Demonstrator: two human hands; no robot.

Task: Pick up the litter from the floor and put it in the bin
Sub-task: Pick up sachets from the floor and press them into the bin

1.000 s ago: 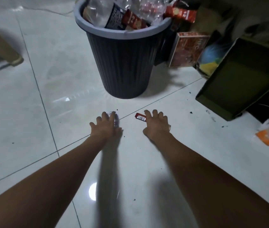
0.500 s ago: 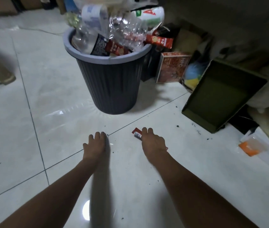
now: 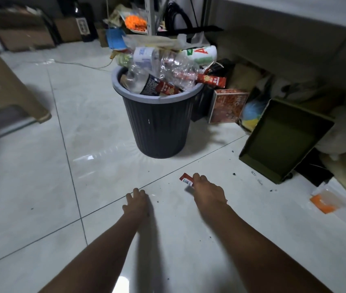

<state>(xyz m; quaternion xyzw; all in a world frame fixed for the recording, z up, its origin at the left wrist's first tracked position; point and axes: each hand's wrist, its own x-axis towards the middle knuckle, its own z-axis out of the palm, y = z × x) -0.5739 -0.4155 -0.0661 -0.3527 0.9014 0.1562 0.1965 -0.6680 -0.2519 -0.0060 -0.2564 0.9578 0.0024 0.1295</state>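
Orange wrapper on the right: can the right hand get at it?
Probably yes: bare floor lies between the right hand and the orange wrapper. But that hand grips a red wrapper, so it isn't free.

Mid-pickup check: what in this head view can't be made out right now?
Head view:
1. left hand: its back faces the camera, hiding whether it holds anything.
2. red wrapper: the right hand gripping it covers most of it; print too small to read.
3. bin: heaped bottles hide the room left inside.
4. orange packet: blurred near the right edge.
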